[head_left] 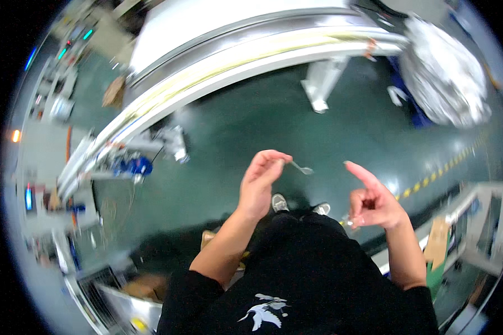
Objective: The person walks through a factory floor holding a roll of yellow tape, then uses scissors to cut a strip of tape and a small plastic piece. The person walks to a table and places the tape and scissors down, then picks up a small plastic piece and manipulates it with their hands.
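Observation:
My left hand [260,183] is raised in front of my body, thumb and forefinger pinched together. From that pinch a thin pale strand [303,168] sticks out to the right and ends in a small loop; whether it is thread or wire I cannot tell. My right hand [377,204] is held apart from it, with the forefinger stretched out and the other fingers curled in against the thumb. A small whitish bit [350,223] shows at those curled fingers, too blurred to name. Neither hand touches a surface.
A long white machine frame [251,66] with a metal roller curves across the far side, on a white leg [322,84]. A bundle in silvery plastic wrap [444,72] stands far right. A white-framed cart [483,223] is at near right, a metal-topped unit [128,310] at near left.

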Available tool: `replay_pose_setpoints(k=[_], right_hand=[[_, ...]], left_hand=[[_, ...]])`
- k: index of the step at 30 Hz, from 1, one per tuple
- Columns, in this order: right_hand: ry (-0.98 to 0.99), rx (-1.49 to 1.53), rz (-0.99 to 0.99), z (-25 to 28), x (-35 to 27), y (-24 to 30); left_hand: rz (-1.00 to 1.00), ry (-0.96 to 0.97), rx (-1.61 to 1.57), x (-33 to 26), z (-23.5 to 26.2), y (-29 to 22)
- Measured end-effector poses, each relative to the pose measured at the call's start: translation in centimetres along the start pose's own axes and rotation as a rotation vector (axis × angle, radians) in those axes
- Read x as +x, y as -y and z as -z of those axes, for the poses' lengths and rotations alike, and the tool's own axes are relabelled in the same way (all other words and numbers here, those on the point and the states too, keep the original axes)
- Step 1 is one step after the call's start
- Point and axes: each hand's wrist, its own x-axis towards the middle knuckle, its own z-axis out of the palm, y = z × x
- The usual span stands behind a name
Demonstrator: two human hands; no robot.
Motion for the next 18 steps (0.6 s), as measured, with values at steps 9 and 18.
replay_pose_setpoints(k=[9,18], right_hand=[[0.088,-0.149,-0.228,-0.3,7.8,-3.1],[0.578,-0.466,-0.492,-1.5,15.8,-3.8]], left_hand=[[-0.172,-0.911,0.325,-10.8,9.8,7.6],[0.071,-2.261,0.696,-32.0,5.0,16.2]])
